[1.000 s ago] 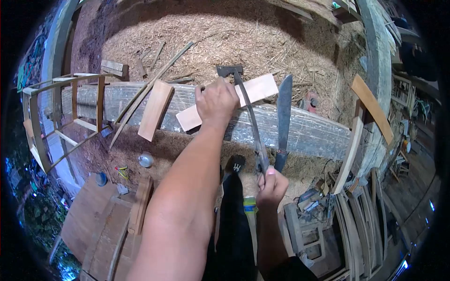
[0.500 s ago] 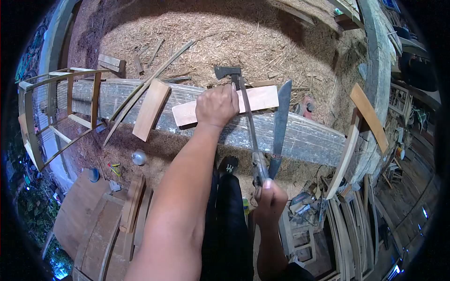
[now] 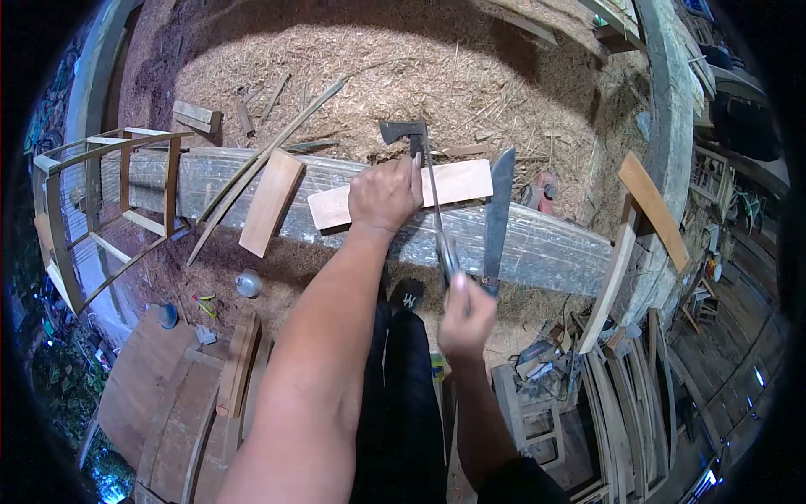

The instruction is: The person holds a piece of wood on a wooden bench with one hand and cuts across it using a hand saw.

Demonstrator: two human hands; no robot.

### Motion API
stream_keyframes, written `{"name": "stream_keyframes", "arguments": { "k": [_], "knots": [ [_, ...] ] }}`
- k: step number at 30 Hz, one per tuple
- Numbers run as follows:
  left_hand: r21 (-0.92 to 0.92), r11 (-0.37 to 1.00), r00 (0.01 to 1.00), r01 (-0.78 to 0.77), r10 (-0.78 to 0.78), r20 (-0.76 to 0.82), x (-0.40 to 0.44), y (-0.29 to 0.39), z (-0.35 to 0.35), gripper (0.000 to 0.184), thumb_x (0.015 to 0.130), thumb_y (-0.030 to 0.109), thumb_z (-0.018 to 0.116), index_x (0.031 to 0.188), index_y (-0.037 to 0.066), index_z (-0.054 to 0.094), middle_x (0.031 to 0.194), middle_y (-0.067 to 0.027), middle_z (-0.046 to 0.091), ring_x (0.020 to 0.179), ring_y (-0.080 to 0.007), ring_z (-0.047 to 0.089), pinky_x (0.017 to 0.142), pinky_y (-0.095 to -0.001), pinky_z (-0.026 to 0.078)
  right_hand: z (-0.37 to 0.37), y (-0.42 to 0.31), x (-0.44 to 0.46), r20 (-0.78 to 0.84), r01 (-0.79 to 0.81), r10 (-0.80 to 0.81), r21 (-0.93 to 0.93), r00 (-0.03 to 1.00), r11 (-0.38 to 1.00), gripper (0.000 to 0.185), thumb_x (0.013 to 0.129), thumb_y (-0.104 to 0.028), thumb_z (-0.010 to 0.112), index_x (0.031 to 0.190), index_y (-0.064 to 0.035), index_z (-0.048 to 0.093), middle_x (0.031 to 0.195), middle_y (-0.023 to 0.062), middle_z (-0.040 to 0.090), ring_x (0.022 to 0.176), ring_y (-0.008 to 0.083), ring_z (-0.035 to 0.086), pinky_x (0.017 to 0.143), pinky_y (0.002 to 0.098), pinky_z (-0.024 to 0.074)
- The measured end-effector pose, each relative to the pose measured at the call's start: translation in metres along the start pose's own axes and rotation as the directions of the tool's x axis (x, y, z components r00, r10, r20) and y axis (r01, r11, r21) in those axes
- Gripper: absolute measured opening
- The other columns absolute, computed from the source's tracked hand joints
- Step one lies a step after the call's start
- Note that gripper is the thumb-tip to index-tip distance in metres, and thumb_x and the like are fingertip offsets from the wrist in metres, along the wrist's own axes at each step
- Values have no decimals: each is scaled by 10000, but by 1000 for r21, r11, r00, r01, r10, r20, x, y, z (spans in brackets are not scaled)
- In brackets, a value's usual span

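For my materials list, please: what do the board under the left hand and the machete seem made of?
The board: bare wood, probably unvarnished, since it looks pale and matte. The machete: blade likely steel, dull grey and flat; its handle is unclear.

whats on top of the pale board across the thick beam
The left hand rests on the pale board; a thin blade crosses over it, right of the hand. What the hand covers is hidden.

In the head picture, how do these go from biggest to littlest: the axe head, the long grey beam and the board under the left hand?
Largest to smallest, as they look in the head view:
1. Long grey beam
2. Pale board, partly covered by the left hand
3. Dark axe head
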State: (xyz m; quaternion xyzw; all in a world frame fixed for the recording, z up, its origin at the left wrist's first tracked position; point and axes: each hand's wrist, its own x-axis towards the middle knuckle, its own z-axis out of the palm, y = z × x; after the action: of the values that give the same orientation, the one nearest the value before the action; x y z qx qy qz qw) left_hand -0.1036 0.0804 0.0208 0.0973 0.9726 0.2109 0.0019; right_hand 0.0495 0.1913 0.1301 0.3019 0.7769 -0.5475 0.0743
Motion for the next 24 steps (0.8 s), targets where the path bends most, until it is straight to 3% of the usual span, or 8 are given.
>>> {"name": "stream_keyframes", "arguments": {
  "k": [10, 11, 14, 18, 19, 22, 23, 24],
  "knots": [
    [-24, 1000, 1000, 17, -17, 5, 2, -2, 2, 298, 971, 258, 614, 712, 112, 637, 673, -109, 675, 599, -313, 679, 583, -438, 552, 9, -17, 10, -64, -151, 156, 83, 986, 985, 418, 1087, -209, 497, 710, -34, 539, 635, -41, 452, 603, 49, 393, 542, 278, 286],
    [-64, 998, 1000, 13, -15, -27, 2, -2, 3, 297, 983, 269, 600, 733, 118, 653, 659, -121, 662, 589, -330, 671, 569, -459, 545, 3, -9, 10, -19, -226, 236, 211, 972, 951, 414, 1080, -217, 495, 702, -54, 535, 636, -44, 447, 602, 48, 387, 541, 275, 284],
    [-53, 997, 998, 53, -54, -12, 2, 0, 3, 264, 981, 266, 600, 773, 115, 664, 685, -123, 673, 621, -327, 679, 601, -454, 552, -2, -34, 9, -5, -204, 204, 55, 979, 977, 375, 1060, -189, 544, 738, 3, 532, 610, -10, 469, 603, 72, 423, 532, 310, 337],
    [-66, 997, 999, 40, -40, 5, 6, -1, 1, 248, 982, 263, 594, 803, 107, 668, 697, -123, 675, 638, -322, 683, 615, -455, 553, 6, -23, 1, 0, -242, 242, 62, 970, 968, 354, 1054, -197, 532, 757, -6, 524, 638, -2, 464, 615, 76, 421, 540, 312, 346],
    [-49, 998, 999, 43, -43, 12, 6, -1, 0, 246, 982, 260, 592, 808, 103, 666, 701, -122, 673, 645, -319, 684, 617, -453, 552, 6, -21, 1, 30, -282, 282, 219, 959, 934, 366, 1049, -189, 535, 733, -6, 506, 623, 7, 452, 608, 82, 421, 541, 324, 349],
    [-42, 998, 998, 50, -49, 28, 6, 1, 1, 245, 983, 254, 588, 810, 97, 661, 705, -120, 668, 654, -314, 685, 625, -450, 552, 3, -30, 9, 30, -279, 278, 135, 960, 951, 374, 1042, -175, 543, 709, -12, 489, 612, 9, 448, 604, 84, 424, 533, 332, 344],
    [-42, 997, 998, 60, -59, 39, 5, 0, 1, 247, 983, 251, 586, 806, 96, 659, 707, -118, 665, 656, -312, 684, 629, -449, 552, 2, -37, 11, 4, -176, 177, -25, 984, 984, 386, 1039, -180, 551, 696, -17, 485, 604, 5, 451, 594, 88, 422, 528, 327, 335],
    [-39, 997, 997, 66, -64, 40, 3, -1, -1, 247, 983, 251, 586, 806, 96, 659, 707, -118, 665, 656, -312, 684, 629, -449, 552, 4, -38, 9, 10, -178, 178, -27, 984, 984, 386, 1039, -180, 551, 696, -17, 485, 604, 5, 451, 594, 88, 422, 528, 327, 335]
  ]
}}
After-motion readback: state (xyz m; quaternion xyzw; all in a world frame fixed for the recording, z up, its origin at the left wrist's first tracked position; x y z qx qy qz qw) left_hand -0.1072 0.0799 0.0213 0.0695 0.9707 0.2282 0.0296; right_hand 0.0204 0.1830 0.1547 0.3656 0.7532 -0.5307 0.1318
